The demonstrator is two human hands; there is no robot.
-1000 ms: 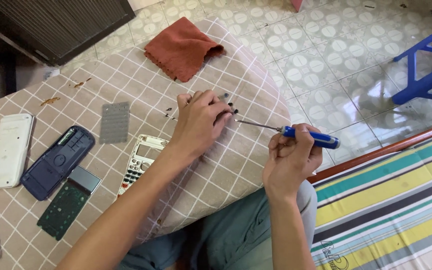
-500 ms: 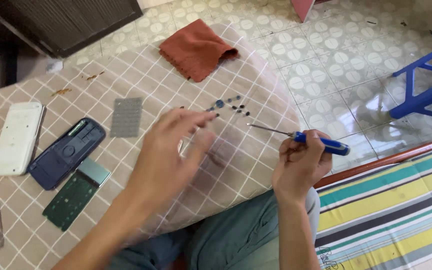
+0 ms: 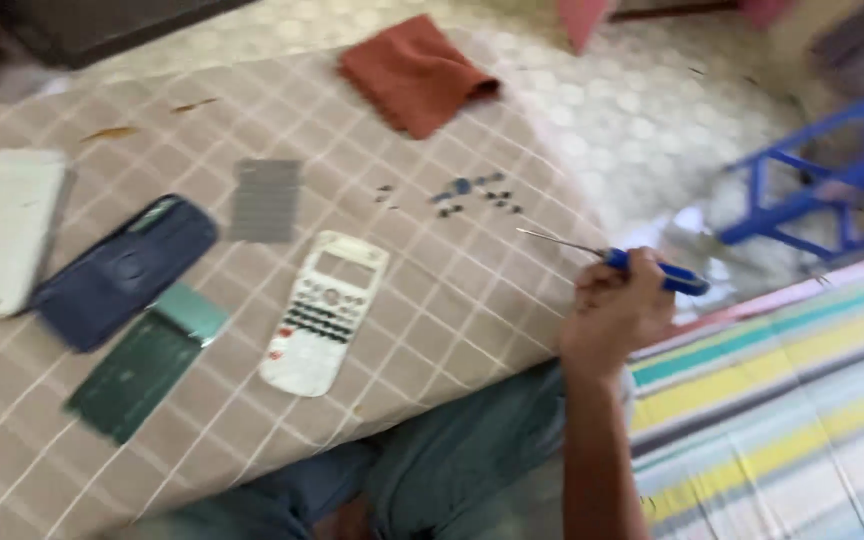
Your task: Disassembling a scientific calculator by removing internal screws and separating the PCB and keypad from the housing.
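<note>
Right hand [image 3: 614,312] at four o'clock, fingers [image 3: 607,290] clamped on the blue-handled screwdriver [image 3: 652,271], tip pointing to ten o'clock. Small screws [image 3: 472,192] just beyond the tip on the counter [image 3: 452,300]; white calculator shell [image 3: 324,310] off at nine o'clock. Left hand out of sight.

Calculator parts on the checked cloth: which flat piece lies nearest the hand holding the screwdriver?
The white front panel with key holes, lying in the middle. The green circuit board, dark blue shell and grey pad lie farther left.

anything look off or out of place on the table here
The white calculator front shell lies apart from its green circuit board and dark blue back cover. Tiny dark screws sit loose near the table's edge, easily lost.
</note>
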